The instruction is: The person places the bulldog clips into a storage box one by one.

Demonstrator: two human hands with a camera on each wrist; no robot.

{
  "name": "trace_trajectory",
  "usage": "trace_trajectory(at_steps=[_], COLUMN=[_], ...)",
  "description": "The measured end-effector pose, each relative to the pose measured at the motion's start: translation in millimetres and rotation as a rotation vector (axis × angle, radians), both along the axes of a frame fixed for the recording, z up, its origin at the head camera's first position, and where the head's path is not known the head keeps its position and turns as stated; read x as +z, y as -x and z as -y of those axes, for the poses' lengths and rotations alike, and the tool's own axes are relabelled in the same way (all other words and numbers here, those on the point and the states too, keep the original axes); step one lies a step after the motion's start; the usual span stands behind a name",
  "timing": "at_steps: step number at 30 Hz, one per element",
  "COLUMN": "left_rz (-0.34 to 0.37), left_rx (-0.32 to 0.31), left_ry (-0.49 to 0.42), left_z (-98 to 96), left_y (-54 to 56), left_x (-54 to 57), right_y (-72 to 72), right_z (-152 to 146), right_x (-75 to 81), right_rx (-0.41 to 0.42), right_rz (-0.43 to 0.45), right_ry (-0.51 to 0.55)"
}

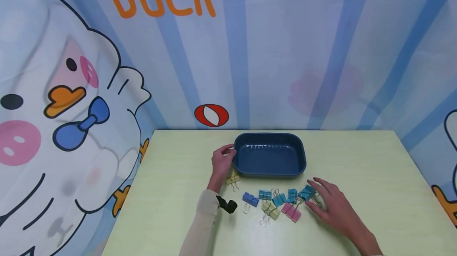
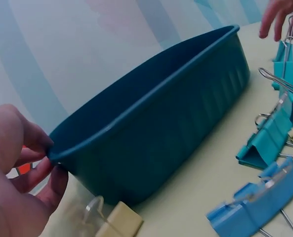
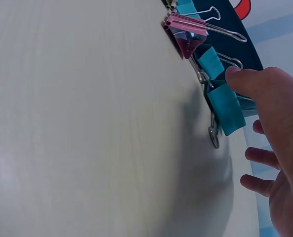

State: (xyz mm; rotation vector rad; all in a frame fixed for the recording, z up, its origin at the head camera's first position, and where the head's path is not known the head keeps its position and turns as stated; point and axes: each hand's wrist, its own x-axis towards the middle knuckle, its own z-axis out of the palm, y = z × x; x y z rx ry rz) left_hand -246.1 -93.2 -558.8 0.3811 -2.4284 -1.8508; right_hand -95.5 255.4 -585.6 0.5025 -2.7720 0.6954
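Observation:
In the head view a dark blue rectangular tray (image 1: 269,175) stands toward the back of the table. My left hand (image 1: 222,165) pinches the rim at its left end, thumb and fingertips on the edge in the left wrist view. My right hand (image 1: 335,205) hovers around the rightmost teal binder clip (image 1: 308,193), fingers spread apart. Seen from the right wrist, the thumb tip lies close over that teal clip (image 3: 226,108), with the other fingers apart from it. Beside it lie a pink binder clip (image 1: 292,212) and more teal ones.
A yellow binder clip (image 1: 233,179) lies below the tray's left corner. Farther right are a blue clip (image 1: 250,199) and a pale green clip (image 1: 271,210). Behind the table (image 1: 185,157) hangs a striped blue backdrop (image 1: 271,50) with a printed duck.

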Motion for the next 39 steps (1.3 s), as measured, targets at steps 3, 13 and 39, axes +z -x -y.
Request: trace_trajectory(at_steps=[3,13,39], left_rz=[0.02,0.103,0.189], left_rx=[-0.002,0.008,0.01], left_ry=[0.008,-0.035,-0.1], left_z=[-1.1,-3.9,-4.3], left_y=[2.8,8.8,13.4], left_x=[4.0,16.4,19.1], right_y=[0.4,2.6,5.9], right_z=[0,1,9], right_x=[-3.1,-5.4,-15.2], right_rx=[0.004,-0.012,-0.094], right_rz=[-0.014,-0.003,-0.143], right_ry=[-0.003,-0.027,-0.022])
